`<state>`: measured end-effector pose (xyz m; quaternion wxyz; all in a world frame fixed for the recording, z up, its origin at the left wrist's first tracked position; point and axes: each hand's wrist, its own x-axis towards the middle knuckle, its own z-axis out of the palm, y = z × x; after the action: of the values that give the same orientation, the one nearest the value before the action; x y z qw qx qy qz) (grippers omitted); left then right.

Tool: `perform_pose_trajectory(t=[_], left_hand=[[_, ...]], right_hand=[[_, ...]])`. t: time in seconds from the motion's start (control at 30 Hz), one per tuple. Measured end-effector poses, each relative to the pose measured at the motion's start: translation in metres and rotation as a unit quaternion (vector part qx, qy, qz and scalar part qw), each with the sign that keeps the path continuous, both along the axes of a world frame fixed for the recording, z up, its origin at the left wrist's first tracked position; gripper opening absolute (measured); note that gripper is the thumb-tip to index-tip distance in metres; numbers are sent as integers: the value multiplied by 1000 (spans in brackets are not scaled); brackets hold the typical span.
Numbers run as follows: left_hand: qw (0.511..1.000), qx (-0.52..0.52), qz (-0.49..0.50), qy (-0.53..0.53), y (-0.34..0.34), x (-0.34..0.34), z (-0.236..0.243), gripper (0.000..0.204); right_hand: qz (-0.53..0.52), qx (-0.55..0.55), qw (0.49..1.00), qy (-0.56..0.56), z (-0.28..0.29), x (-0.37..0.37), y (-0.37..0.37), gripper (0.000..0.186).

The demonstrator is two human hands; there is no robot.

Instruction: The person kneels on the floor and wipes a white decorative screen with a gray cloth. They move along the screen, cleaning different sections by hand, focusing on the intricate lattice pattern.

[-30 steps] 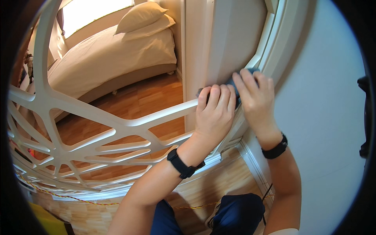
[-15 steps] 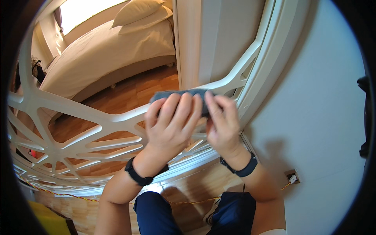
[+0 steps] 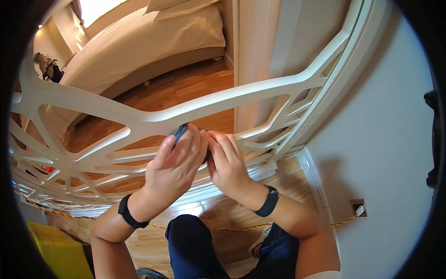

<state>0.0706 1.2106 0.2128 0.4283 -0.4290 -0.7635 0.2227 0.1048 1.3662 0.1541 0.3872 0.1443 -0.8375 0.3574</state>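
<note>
A dark grey-blue cloth (image 3: 179, 133) is bunched between my two hands, most of it hidden behind the fingers. My left hand (image 3: 173, 162) is closed over the cloth's left part, its thumb to the left. My right hand (image 3: 226, 160) meets it from the right, fingertips pinching the cloth's edge. Both hands are at a white openwork lattice panel (image 3: 195, 110), just below its thick curved upper bar. Whether the cloth presses on the lattice behind the fingers cannot be seen. Each wrist wears a black band.
Through the lattice a bed (image 3: 153, 42) stands on a wooden floor. To the right rises a pale wall (image 3: 371, 125) with a socket and white plug (image 3: 359, 210). A yellow-red twisted cord (image 3: 241, 228) crosses the floor near my legs. A yellow object (image 3: 58, 249) sits lower left.
My hands have moved left and down from the lattice's upper bar, taking the cloth with them. The cloth, stretched out wider before, is now bunched smaller. The view has shifted too.
</note>
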Motion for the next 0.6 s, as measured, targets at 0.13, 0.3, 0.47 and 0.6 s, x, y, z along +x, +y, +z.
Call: perform_pose_trajectory(t=[0.13,0.3,0.47,0.6], left_hand=[[997,-70,-11,11,25,0,-26,42],[979,123,-68,-149,77,-2,-54,44],[982,153,-67,-84,52,1,-55,40],[980,142,-71,-124,57,1,-60,43]], right_hand=[[-94,255,959,79,7,9,46,36],[-178,304,935,45,19,17,84,36],[-128,240,961,40,8,17,53,40],[-129,292,946,53,5,19,74,36]])
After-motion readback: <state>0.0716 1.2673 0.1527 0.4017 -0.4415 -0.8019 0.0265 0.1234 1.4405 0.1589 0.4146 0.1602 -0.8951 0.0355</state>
